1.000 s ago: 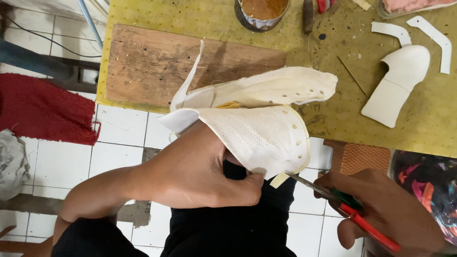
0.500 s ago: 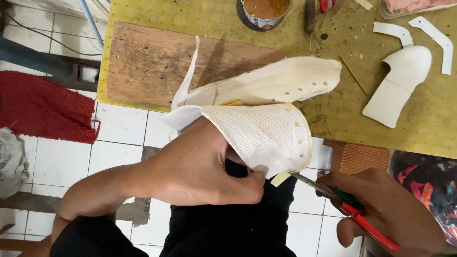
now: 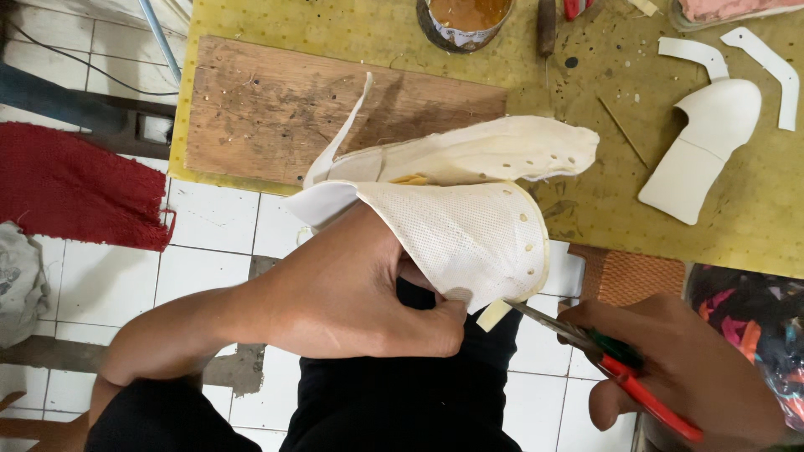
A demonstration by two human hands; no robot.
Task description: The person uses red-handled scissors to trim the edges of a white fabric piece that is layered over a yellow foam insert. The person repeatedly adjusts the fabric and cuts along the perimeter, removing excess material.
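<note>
My left hand [image 3: 356, 289] grips a white shoe upper [image 3: 456, 222] made of perforated mesh fabric with eyelet holes, pinching its lower edge over my lap. Its second flap [image 3: 486, 151] spreads toward the workbench. My right hand [image 3: 687, 377] holds red-handled scissors [image 3: 615, 364]; their blades meet the upper's bottom edge, where a small cream strip [image 3: 492, 315] sticks out.
A yellow-green workbench [image 3: 586, 192] carries a worn wooden board [image 3: 276, 109], a tin of brown glue [image 3: 465, 21], white cut shoe pieces [image 3: 703, 146] and thin white strips [image 3: 766, 63]. Red cloth [image 3: 75, 184] lies on the white tiled floor at left. A bag of colourful scraps [image 3: 749, 322] sits at right.
The shoe upper has turned slightly in my left hand and its upper flap has shifted right. The scissors stay at the bottom edge.
</note>
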